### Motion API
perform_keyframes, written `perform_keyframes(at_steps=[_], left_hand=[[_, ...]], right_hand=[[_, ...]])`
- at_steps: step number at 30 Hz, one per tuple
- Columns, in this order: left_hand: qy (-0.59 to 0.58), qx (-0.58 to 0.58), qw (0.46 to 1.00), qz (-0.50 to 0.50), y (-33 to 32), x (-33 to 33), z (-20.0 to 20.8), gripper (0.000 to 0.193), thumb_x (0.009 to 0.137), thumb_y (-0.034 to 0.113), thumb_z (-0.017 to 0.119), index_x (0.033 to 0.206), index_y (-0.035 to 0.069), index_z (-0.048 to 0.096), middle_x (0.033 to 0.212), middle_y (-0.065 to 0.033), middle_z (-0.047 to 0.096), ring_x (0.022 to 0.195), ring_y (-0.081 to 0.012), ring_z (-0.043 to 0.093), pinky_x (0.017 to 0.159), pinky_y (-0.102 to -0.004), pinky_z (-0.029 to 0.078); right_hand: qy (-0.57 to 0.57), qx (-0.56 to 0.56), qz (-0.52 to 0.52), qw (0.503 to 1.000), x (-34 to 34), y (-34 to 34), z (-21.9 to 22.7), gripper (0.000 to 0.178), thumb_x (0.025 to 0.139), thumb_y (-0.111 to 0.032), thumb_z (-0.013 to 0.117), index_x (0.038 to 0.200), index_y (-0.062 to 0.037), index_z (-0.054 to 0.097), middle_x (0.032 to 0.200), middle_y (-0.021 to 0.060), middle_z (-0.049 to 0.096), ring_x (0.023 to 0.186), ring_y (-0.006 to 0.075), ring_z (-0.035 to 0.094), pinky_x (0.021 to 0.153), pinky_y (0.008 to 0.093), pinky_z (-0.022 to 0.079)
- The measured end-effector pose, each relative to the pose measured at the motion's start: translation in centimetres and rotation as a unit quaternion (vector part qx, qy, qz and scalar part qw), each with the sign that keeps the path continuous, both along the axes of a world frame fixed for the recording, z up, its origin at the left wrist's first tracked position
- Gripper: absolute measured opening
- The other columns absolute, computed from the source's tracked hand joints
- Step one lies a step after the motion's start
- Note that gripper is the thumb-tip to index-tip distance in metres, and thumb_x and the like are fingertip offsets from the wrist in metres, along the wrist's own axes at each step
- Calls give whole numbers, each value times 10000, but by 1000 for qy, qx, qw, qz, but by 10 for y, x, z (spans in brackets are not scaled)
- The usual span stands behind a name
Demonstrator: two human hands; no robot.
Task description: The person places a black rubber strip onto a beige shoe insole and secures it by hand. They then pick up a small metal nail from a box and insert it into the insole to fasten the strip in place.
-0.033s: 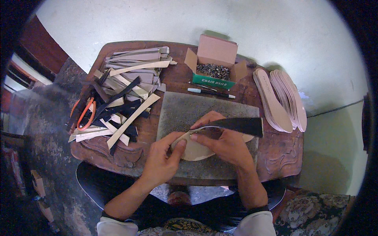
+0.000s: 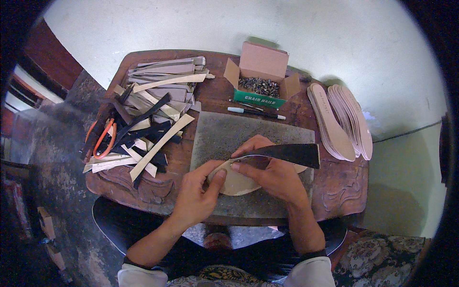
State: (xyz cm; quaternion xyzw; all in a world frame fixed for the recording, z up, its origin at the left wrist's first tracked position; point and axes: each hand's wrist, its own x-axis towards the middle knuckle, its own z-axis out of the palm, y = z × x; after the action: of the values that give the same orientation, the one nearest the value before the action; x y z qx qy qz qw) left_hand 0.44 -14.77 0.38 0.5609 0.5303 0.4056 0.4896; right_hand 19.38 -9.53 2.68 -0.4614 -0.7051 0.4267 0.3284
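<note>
Between my hands is a beige insole (image 2: 239, 184), held above a dark grey mat. My left hand (image 2: 197, 191) is closed on the insole's left end, thumb on top. My right hand (image 2: 282, 181) pinches a black strap (image 2: 297, 154) with a pale underside against the insole's far edge. The strap arches over my right hand, its wide end free at the right. Fingertips of both hands nearly meet at that edge. My right hand covers the middle of the insole; a bit of its other end shows beyond my knuckles.
Carved wooden table (image 2: 346, 191) with a grey mat (image 2: 215, 129). Behind the mat lie a pen (image 2: 256, 113) and an open box of small nails (image 2: 258, 98). Insole stacks (image 2: 334, 124) stand right; strap pieces (image 2: 162, 146) and orange-handled scissors (image 2: 111, 138) lie left. A wall (image 2: 334, 38) rises behind.
The strap's free end has dipped very slightly. Both hands keep the same hold on the insole, and the table's other things have not moved.
</note>
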Motion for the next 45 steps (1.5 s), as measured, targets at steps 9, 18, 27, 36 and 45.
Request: perform_keyframes(at_steps=[9,18,27,36,45], left_hand=[[27,-25,999,-9,0,0,6,253,994,197,540,1108,-12,624,839,-80,666,751,-118,604,664,-279,470],[29,-34,999,-9,-1,0,7,280,1000,221,541,1117,-20,622,930,-92,680,863,-134,627,767,-288,490],[-76,-27,997,7,-1,5,5,271,978,208,584,1148,0,620,915,-62,676,801,-91,606,661,-260,486],[-190,-80,978,35,-3,11,11,270,971,190,603,1170,7,606,1014,-47,664,938,-94,595,823,-254,479],[-216,-77,972,45,-5,12,10,300,977,215,603,1193,7,582,1013,-39,651,930,-90,585,806,-247,473]], right_hand=[[19,52,32,998,1,8,-11,192,726,-13,794,883,-47,689,883,43,598,849,156,585,760,277,461],[32,19,19,999,-2,7,-12,149,743,-19,772,858,-48,681,869,39,584,842,151,575,750,270,444],[16,9,-5,1000,2,5,11,162,752,-104,768,868,-54,666,852,50,604,829,164,592,747,296,470],[-10,-74,72,995,8,21,22,239,795,-96,783,1004,-31,684,869,-4,655,816,78,600,737,245,493],[23,-84,125,988,6,27,22,189,824,-83,755,984,-28,671,866,-6,649,804,64,588,710,238,487]])
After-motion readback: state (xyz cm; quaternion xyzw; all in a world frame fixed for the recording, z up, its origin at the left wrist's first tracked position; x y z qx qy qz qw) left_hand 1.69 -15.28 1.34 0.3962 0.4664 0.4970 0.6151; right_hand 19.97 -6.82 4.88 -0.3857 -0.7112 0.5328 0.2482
